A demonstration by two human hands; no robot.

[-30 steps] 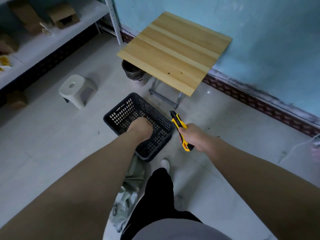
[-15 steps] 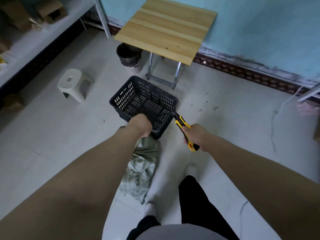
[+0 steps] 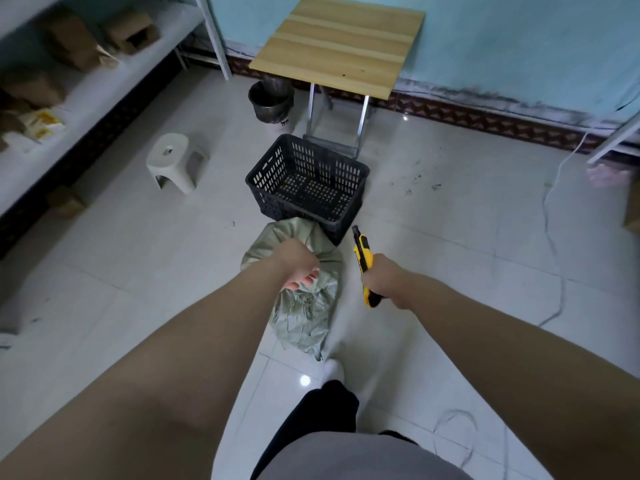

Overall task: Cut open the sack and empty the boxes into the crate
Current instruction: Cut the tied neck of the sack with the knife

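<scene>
Step in hand, as we judge: preparing cut. Our left hand (image 3: 297, 263) hovers over crumpled grey-green woven sack (image 3: 304, 306), fingers loosely curled; contact unclear. Right hand (image 3: 381, 277) fisted round yellow-black utility knife (image 3: 363, 261). Sack on floor, touching empty black perforated plastic crate (image 3: 308, 181). Next: pin sack taut, slit it.

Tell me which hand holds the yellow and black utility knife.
The right hand grips the yellow and black utility knife; the left hand is over the grey-green sack.

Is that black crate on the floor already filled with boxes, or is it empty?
Empty. Through the open top of the black crate only its bare slotted bottom and walls show; no boxes lie inside. The green sack lies beside it.
</scene>
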